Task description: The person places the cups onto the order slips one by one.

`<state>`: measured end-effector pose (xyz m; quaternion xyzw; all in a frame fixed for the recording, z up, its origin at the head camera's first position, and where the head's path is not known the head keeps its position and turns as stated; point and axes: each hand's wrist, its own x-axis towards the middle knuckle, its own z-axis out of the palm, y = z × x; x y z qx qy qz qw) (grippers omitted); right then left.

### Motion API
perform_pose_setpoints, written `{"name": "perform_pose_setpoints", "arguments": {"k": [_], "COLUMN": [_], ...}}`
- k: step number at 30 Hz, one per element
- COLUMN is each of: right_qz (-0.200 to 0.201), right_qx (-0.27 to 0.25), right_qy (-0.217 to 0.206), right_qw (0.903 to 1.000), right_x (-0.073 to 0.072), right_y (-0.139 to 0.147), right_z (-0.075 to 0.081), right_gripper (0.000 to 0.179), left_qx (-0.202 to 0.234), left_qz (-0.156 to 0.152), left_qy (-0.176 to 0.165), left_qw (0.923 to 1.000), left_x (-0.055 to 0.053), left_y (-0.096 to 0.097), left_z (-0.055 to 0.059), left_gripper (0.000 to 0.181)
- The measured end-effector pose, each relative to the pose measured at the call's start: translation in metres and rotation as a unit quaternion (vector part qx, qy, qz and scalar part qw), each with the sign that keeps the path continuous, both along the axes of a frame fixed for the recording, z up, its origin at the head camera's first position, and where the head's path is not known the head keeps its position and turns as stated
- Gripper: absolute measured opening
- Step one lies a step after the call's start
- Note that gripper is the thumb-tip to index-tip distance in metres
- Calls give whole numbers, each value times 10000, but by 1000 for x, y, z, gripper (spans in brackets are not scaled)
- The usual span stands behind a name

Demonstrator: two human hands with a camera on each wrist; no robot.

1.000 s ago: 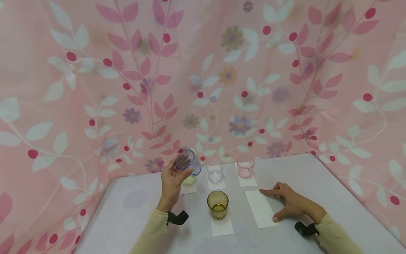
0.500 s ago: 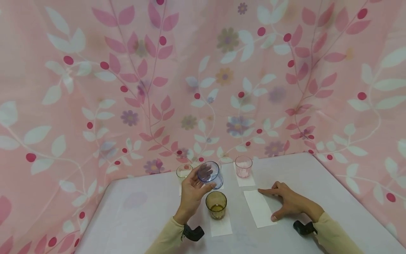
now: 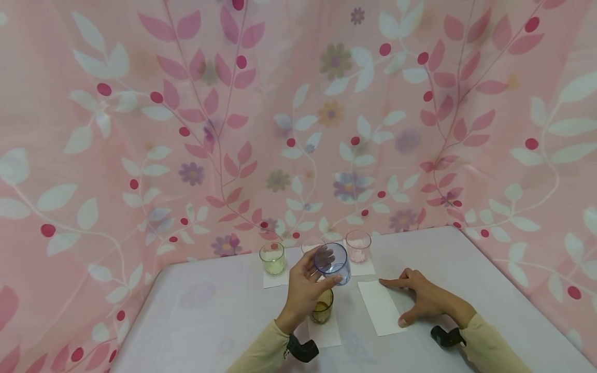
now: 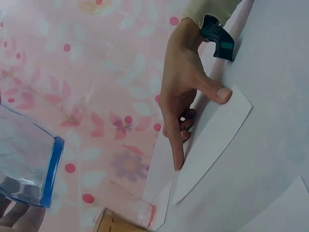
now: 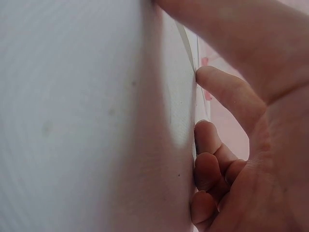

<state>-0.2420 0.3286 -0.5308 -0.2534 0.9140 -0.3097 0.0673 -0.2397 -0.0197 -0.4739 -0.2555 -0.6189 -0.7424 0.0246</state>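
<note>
A blue-tinted glass [image 3: 344,273] is tilted above the table, and my left hand [image 3: 304,290] grips its side between thumb and fingers. Its blue rim shows at the left of the left wrist view. My right hand [image 3: 426,299] rests on the table at the right, its thumb and index fingertips touching the edge of a white paper strip [image 3: 381,311]; the other fingers are curled in. Behind my left hand stands an amber glass [image 3: 323,312], partly covered, on another paper strip [image 3: 328,336].
Along the back stand a green glass [image 3: 272,260], a clear glass [image 3: 310,244] mostly hidden by my left hand, and a pink glass [image 3: 358,248]. White paper lies under the green and pink ones. A floral curtain [image 3: 298,103] hangs behind the table [image 3: 196,311].
My left hand has carried the blue glass rightward and slightly down, from in front of the green glass to beyond the amber one. My right hand stays in place on the paper strip.
</note>
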Motion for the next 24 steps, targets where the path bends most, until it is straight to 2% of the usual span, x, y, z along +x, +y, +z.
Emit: {"name": "perform_pose_setpoints", "arguments": {"k": [8,16,24], "right_qz": [-149,-96,-208], "right_qx": [127,89,197], "right_qy": [-84,126,20], "right_qw": [9998,9998,9996], "right_x": [-1,-1,1], "right_y": [-3,-2,0], "right_z": [1,0,1], "right_gripper": [94,94,91], "left_qx": [-167,-388,-418], "left_qz": [8,-156,-102], "left_qy": [-137,-65,-311], "left_qw": [9998,9991,9986], "left_x": [6,18,21], "left_y": [23,48,70], "left_z": [1,-6,-14], "left_gripper": [73,71,72]}}
